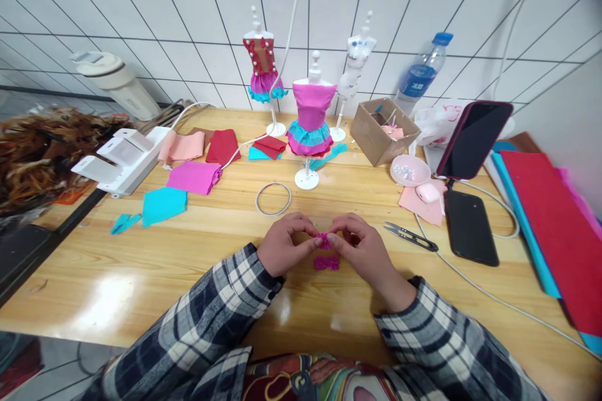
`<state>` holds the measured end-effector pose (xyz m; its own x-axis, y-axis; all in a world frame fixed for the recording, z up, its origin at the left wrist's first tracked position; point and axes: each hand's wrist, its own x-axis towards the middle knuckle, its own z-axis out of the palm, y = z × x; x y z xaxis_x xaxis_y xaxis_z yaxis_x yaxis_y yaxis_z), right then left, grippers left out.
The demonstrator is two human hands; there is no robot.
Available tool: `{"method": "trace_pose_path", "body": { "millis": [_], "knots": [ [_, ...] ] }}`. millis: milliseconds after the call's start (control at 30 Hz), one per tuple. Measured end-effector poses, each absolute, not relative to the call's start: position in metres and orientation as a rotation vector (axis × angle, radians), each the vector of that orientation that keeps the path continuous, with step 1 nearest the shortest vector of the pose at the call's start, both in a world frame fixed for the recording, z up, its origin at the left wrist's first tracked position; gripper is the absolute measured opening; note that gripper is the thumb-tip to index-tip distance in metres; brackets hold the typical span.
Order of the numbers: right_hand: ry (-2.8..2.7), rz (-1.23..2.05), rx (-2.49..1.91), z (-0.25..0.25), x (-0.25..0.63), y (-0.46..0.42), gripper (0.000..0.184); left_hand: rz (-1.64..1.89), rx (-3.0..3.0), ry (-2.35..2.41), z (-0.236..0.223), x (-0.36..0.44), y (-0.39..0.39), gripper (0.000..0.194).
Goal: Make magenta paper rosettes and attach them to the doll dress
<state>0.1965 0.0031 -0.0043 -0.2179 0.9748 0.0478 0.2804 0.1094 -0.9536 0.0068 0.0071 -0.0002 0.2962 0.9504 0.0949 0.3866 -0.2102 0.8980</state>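
A small magenta fabric bow point(324, 240) is pinched between my two hands just above the table. My left hand point(288, 243) closes its thumb and fingers on the left end of it. On the other end, my right hand point(361, 248) does the same. A second magenta bow point(326, 263) lies on the wood right below them. Beyond my hands stands a white mini dress form point(307, 179) wearing a magenta top and a tiered magenta and turquoise skirt point(314, 114). Thread snips point(411, 237) lie to the right of my right hand.
Behind stand a form in a red, brown and magenta dress point(261, 62) and a white patterned form point(356, 62). Fabric pieces point(164, 205), a ring point(273, 199) and a power strip point(123, 160) lie left. Right are a cardboard box point(376, 136), a pink bead bowl point(410, 170), phones point(471, 225) and a cable.
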Motion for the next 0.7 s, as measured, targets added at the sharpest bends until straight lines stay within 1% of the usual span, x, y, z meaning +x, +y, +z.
{"method": "trace_pose_path", "body": {
  "millis": [133,300,433,567,633,700],
  "knots": [
    [-1.456,1.325,-1.275,-0.011,0.196,0.004,0.020,0.912,1.707,1.243,0.000,0.008,0.006,0.014],
    [-1.255,1.546,-1.258,-0.015,0.194,0.004,0.034,0.968,1.595,1.240,-0.004,0.007,0.009,0.017],
    [-1.100,1.604,-1.250,-0.019,0.186,0.001,0.029,0.994,1.572,1.276,-0.005,0.007,0.005,0.020],
    [-0.925,1.686,-1.242,-0.017,0.183,0.003,0.036,0.965,1.556,1.286,-0.004,0.007,0.001,0.025],
    [-0.922,1.645,-1.216,-0.011,0.189,0.009,0.038,0.952,1.529,1.350,-0.004,0.003,0.006,0.030],
    [-0.979,1.589,-1.199,-0.001,0.198,0.017,0.036,0.981,1.517,1.520,-0.005,-0.003,0.020,0.035]
  ]
}}
